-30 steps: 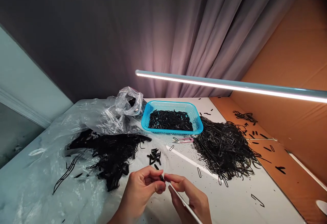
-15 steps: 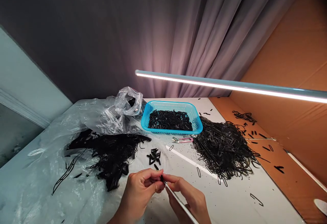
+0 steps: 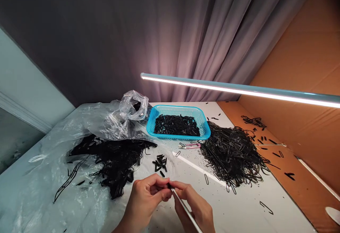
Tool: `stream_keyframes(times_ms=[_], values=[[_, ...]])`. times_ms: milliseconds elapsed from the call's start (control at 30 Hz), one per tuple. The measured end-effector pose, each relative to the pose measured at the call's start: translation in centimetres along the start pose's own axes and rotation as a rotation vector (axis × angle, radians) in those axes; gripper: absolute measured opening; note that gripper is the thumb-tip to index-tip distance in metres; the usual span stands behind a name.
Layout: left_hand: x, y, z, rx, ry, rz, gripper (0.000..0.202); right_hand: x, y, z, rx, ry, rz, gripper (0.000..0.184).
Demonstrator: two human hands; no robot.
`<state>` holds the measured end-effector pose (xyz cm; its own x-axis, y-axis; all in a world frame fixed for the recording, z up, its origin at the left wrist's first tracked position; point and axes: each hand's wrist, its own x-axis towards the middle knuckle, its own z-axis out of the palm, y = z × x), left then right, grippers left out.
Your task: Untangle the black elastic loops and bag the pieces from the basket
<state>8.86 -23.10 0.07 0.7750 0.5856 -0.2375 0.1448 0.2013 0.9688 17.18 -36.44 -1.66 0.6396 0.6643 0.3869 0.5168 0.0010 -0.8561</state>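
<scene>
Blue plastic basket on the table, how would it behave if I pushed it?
The blue plastic basket would probably slide rather than tip, since it looks wide and low. Its perforated walls suggest it's fairly light. The loose black pieces inside would likely shift.

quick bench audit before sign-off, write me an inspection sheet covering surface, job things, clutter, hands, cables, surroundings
Surface: white table, plastic over its left part, dark specks scattered.
Job's things: black piece, mostly hidden; white stick, tip close to it.
Clutter: loop pile right, black heap left, snips in front of blue basket, stray bits.
Hands: left hand pinches the piece; right hand grips the stick.
Cables: nothing seen.
Surroundings: curtain behind, lit lamp above, brown panel right.
</scene>
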Motion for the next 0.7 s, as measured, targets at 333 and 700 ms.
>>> stream_keyframes(times_ms=[333, 700], values=[[-0.2, 1.0, -0.3, -0.210, 0.022, -0.062, 0.025, 0.3, -0.2, -1.2, -0.011, 0.020, 0.064, 0.008], [-0.3, 1.6, -0.1, -0.227, 0.038, -0.059, 0.028, -0.1, -0.9, -0.4, 0.082, -0.014, -0.078, 0.015]])
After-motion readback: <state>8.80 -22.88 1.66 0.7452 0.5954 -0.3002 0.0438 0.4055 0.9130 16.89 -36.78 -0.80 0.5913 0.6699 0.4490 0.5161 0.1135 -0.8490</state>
